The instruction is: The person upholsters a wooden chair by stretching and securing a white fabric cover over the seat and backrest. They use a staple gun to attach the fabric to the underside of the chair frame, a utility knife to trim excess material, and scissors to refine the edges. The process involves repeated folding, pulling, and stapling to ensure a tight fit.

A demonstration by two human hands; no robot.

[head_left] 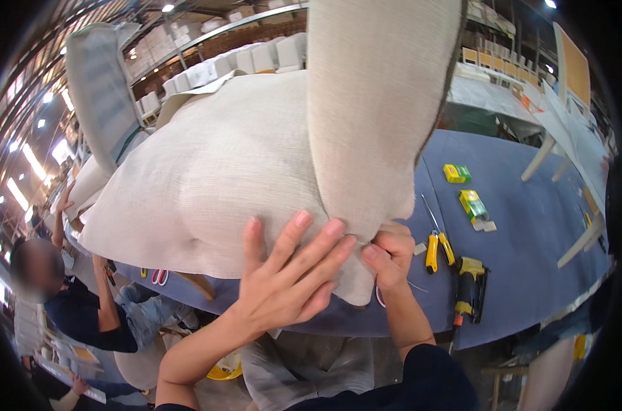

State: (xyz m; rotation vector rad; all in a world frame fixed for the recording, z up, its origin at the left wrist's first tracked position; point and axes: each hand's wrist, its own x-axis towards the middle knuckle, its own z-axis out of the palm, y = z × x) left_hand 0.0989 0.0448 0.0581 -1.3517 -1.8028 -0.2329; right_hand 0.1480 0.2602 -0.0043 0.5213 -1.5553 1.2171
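A chair covered in beige woven fabric stands in front of me, with its wide seat (235, 151) to the left and its tall backrest (372, 96) rising on the right. My left hand (287, 277) lies with spread fingers on the seat cover, close to the corner where seat and backrest meet. At that corner my right hand (391, 259) is closed, thumb against curled fingers, pinching the edge of the fabric. A loose fabric flap (356, 277) hangs down between both hands. What lies inside the right fingers is partly hidden.
On the blue-grey table (523, 233) to the right lie yellow-handled pliers (432, 252), a yellow-black staple gun (470, 284) and two small yellow-green boxes (472, 205). Red-handled scissors (159, 277) lie left. Another person (85, 301) works beside another chair (102, 89). A further chair (574, 137) stands right.
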